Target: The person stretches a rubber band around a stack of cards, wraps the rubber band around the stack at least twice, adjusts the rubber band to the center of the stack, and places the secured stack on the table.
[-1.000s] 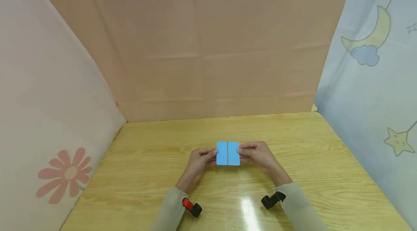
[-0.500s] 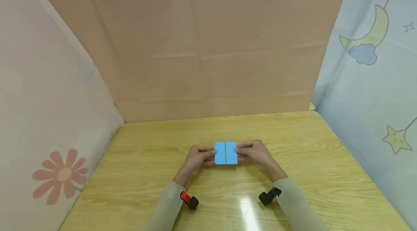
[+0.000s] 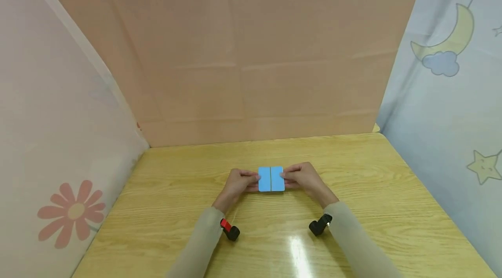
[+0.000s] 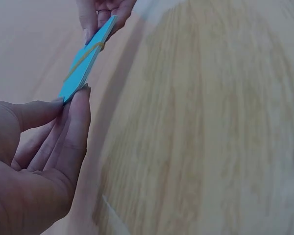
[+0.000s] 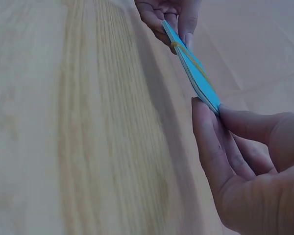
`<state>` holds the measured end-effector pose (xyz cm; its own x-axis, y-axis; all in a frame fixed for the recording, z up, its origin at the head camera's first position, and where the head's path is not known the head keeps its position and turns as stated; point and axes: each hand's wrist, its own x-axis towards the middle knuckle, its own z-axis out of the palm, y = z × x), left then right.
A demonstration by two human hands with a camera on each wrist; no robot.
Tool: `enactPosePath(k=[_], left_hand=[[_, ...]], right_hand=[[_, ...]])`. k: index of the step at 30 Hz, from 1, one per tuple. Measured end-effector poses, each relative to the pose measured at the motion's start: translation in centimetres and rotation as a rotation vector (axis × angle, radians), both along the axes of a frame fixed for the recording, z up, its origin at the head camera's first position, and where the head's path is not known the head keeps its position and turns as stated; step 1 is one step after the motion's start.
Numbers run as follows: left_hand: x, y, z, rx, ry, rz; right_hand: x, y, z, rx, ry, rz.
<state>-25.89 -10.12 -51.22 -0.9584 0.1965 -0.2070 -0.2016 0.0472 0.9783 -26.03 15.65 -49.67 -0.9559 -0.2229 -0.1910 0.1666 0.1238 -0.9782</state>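
Observation:
A thin stack of blue cards (image 3: 264, 179) with rounded corners is held up over the table, its blue face toward the head camera. Round its middle runs a tan rubber band (image 4: 83, 60). My left hand (image 3: 237, 182) pinches the stack's left edge, thumb on the face and fingers behind. On the opposite edge my right hand (image 3: 306, 177) pinches it the same way. Both wrist views show the stack edge-on, with several pale layers along its side (image 5: 192, 78). The fingers behind the cards are partly hidden in the head view.
A wood-grain table (image 3: 188, 156) lies below the hands. Behind it hangs a tan cloth (image 3: 243, 51). Pale cloths stand at both sides, one with a red flower (image 3: 74, 212), the other with a moon (image 3: 451, 36). Black wrist cameras (image 3: 233, 233) hang at the cuffs.
Both hands have moved slightly up in the head view, away from the person, with the card stack still between them. The grip on it is the same.

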Motion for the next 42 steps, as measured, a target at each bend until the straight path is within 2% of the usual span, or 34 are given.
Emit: enactPosePath(k=[7,17,27,32,42], left_hand=[[-1.0,-0.1,0.1,-0.029,0.017,0.014],[-1.7,-0.8,0.9,-0.146,0.063,0.006],[-1.9,-1.0,1.3,-0.207,0.071,0.013],[-2.1,-0.9,1.3,-0.284,0.119,0.042],[-2.0,-0.3,1.7,-0.417,0.153,0.097]], right_hand=[[-1.2,-0.5,0.6,0.084,0.012,0.028],[-2.6,-2.0,0.6,0.162,-0.006,0.012],[-3.0,-2.6,0.4,0.192,0.008,-0.005],[-3.3,-3.0,0.1,0.207,0.028,-0.011],[-3.1,-3.5,0.2,0.248,0.052,-0.036]])
